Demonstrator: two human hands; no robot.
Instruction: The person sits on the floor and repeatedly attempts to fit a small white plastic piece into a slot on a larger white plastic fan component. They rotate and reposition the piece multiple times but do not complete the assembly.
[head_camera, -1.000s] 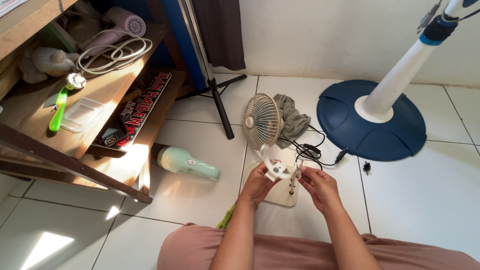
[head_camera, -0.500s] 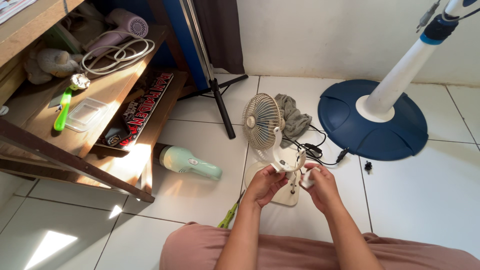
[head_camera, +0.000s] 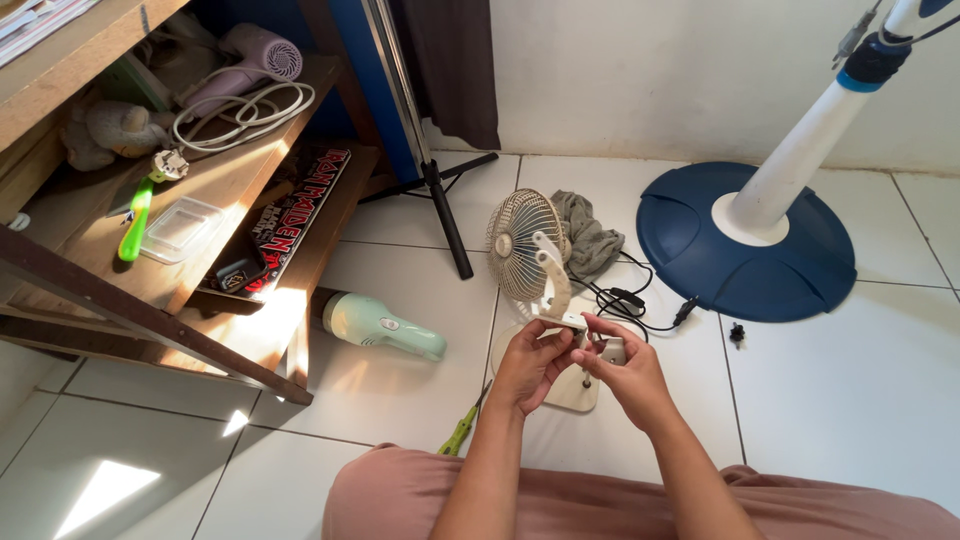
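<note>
Floor: white tiles (head_camera: 850, 400), small fan (head_camera: 527, 250) standing on it.
Left hand (head_camera: 530, 365): pinching fan's bracket, steadying.
Right hand (head_camera: 625, 375): beside it, fingers pressed on small part (head_camera: 610, 350).

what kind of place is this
Probably a room at home: white tiled floor, a wooden shelf holding a hair dryer, and a standing fan's blue base by the wall.

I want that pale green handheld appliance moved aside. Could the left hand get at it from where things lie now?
Probably yes. The pale green appliance lies on open tile left of the left hand, with nothing between them. But that hand is holding the small fan and would need to let go first.
</note>
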